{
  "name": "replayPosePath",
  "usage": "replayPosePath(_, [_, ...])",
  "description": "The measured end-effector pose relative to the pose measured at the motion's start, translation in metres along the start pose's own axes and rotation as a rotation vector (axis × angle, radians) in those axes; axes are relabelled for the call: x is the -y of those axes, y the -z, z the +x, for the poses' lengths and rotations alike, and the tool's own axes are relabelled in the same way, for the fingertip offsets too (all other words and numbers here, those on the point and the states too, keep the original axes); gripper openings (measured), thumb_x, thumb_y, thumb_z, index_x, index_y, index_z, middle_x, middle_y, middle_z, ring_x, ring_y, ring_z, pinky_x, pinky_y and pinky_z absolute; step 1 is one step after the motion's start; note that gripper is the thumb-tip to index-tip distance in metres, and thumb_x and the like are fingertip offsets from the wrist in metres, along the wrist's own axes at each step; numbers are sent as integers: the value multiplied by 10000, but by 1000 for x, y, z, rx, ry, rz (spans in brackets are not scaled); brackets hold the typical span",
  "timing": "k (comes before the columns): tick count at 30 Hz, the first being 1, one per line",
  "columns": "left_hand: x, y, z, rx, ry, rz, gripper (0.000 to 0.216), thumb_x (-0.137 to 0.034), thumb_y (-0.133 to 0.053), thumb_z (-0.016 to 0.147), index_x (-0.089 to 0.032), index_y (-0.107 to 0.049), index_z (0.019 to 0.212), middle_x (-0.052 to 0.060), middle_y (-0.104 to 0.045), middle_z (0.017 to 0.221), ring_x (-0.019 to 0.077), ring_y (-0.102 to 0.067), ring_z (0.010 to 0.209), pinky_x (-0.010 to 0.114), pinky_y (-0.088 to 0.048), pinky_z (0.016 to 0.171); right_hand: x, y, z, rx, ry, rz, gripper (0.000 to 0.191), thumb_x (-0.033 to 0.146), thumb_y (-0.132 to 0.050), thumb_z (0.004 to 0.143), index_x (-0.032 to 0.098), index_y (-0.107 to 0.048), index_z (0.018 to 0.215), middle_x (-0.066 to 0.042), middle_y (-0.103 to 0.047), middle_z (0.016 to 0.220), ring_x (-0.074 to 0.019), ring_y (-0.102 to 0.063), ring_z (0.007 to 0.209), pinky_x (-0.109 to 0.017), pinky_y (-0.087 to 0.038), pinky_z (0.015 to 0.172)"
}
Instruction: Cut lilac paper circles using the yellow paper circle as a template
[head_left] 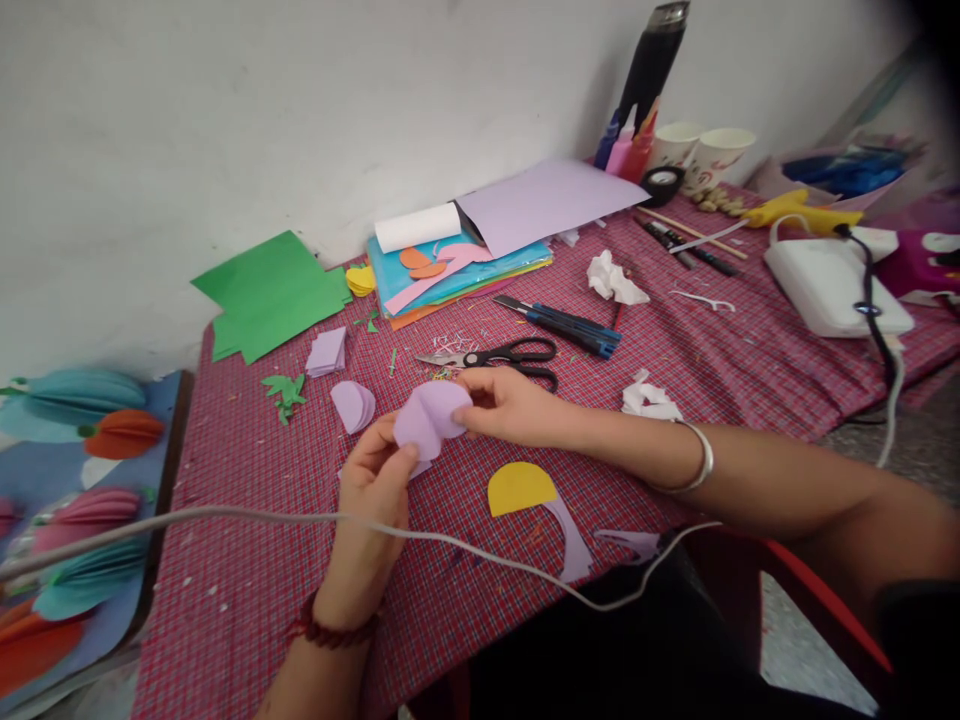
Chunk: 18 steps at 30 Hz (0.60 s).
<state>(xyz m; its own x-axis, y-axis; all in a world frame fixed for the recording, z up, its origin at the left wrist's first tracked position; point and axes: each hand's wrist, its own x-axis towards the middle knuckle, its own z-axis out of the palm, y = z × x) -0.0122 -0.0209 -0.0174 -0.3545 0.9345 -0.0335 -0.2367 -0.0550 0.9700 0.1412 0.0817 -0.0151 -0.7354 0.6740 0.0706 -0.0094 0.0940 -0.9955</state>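
Between my two hands is a purple paper circle [429, 418], creased down its middle and partly unfolded. My left hand [377, 475] pinches its left edge between thumb and fingers. Thumb and fingers of my right hand [499, 405] grip its right edge. Just left of it lies a stack of folded purple half-circles [352, 406], and behind that a stack of purple paper squares [327, 351]. Scissors [495, 356] lie behind my right hand. Nearer me are a yellow half-circle [519, 489] and a curved purple paper scrap [571, 545].
Green paper sheets [274, 290] and a pile of coloured paper [465, 275] lie along the wall. A utility knife [562, 325] rests behind the scissors. A white cable [465, 545] crosses in front. A yellow glue gun [802, 212] and a white box [836, 285] are at right.
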Motion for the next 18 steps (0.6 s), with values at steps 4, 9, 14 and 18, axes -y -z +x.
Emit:
replayPosePath(4, [-9, 3, 6, -81, 51, -68, 105, -152, -689, 656, -170, -632, 743, -7, -668, 723, 123, -630, 659, 253, -529, 656, -3, 6, 7, -16, -121, 228, 122, 172, -610, 782, 159, -506, 721, 56, -548, 613, -63, -534, 518, -199, -439, 521])
replayPosePath(9, [-11, 4, 8, -95, 113, -79, 198, -169, -750, 621, -166, -582, 727, -11, -677, 718, 113, -637, 581, 233, -551, 555, -4, 9, 8, -52, -137, 339, 122, 178, -652, 764, 148, -538, 735, 51, -600, 575, -56, -558, 495, -180, -465, 510])
replayPosePath(14, [-11, 6, 10, -101, 114, -96, 219, -136, -772, 593, -158, -608, 736, -8, -682, 684, 107, -662, 600, 203, -567, 583, -8, 11, 10, -127, -89, 419, 134, 155, -694, 709, 142, -572, 765, 45, -608, 587, -59, -556, 503, -188, -479, 518])
replayPosePath(18, [-11, 9, 11, -78, 137, -133, 201, -102, -740, 589, -152, -635, 753, 12, -699, 686, 119, -673, 622, 212, -571, 607, -10, 12, 11, -175, -78, 417, 142, 166, -692, 705, 144, -573, 780, 45, -598, 572, -66, -546, 488, -201, -472, 513])
